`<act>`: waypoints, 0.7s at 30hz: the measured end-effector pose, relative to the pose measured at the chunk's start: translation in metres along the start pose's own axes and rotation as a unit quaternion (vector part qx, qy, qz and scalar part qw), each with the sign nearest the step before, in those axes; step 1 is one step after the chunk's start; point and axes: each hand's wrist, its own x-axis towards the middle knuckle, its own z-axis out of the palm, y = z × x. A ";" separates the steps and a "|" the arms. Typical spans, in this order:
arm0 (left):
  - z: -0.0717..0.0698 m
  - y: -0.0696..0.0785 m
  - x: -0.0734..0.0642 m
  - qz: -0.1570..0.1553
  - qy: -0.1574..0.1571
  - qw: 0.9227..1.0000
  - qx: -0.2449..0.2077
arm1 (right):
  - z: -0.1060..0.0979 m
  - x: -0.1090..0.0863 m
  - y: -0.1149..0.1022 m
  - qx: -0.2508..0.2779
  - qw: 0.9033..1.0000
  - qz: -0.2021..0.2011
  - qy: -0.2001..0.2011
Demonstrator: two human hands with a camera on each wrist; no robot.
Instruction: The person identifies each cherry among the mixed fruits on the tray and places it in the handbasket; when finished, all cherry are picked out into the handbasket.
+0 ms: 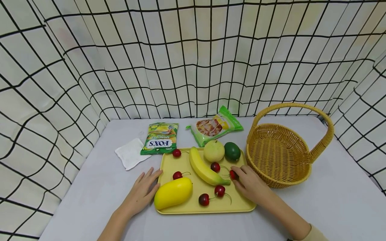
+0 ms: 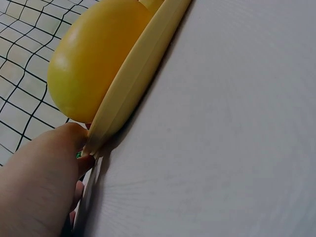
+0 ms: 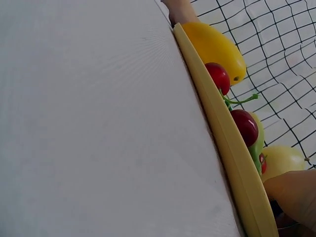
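A yellow tray (image 1: 208, 209) holds a mango (image 1: 174, 193), a banana (image 1: 205, 169), a round pale-green fruit (image 1: 214, 151), a dark green fruit (image 1: 232, 151) and several cherries (image 1: 203, 199). My left hand (image 1: 140, 192) lies at the tray's left rim, fingers fairly straight and touching it. In the left wrist view, the thumb (image 2: 74, 136) meets the rim below the mango (image 2: 94, 59). Over the tray's right side, my right hand (image 1: 250, 182) pinches a cherry (image 1: 233, 174) between thumb and forefinger. The right wrist view hides those fingertips.
A wicker basket (image 1: 278, 154) with a tall handle stands right of the tray. Behind the tray lie a green FOX'S candy bag (image 1: 161, 138) and a green snack packet (image 1: 212, 127). A white tissue (image 1: 131, 154) lies at left. Netting over white cloth (image 1: 196, 67) surrounds the table.
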 end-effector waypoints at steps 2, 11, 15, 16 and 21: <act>0.000 0.000 0.000 0.000 0.000 1.000 0.001 | -0.001 0.000 -0.001 -0.002 1.000 0.002 0.003; 0.000 0.000 0.001 0.001 0.002 1.000 0.004 | -0.010 0.001 -0.010 -0.016 1.000 0.025 0.004; 0.001 0.000 0.001 0.004 0.005 1.000 0.003 | -0.015 0.002 -0.013 -0.027 0.999 0.027 0.006; 0.001 0.000 0.000 0.005 0.005 1.000 0.003 | -0.017 0.002 -0.014 -0.027 0.999 0.027 0.007; 0.000 -0.001 0.000 0.005 0.006 1.000 0.005 | -0.024 0.003 -0.019 -0.030 0.999 0.019 0.016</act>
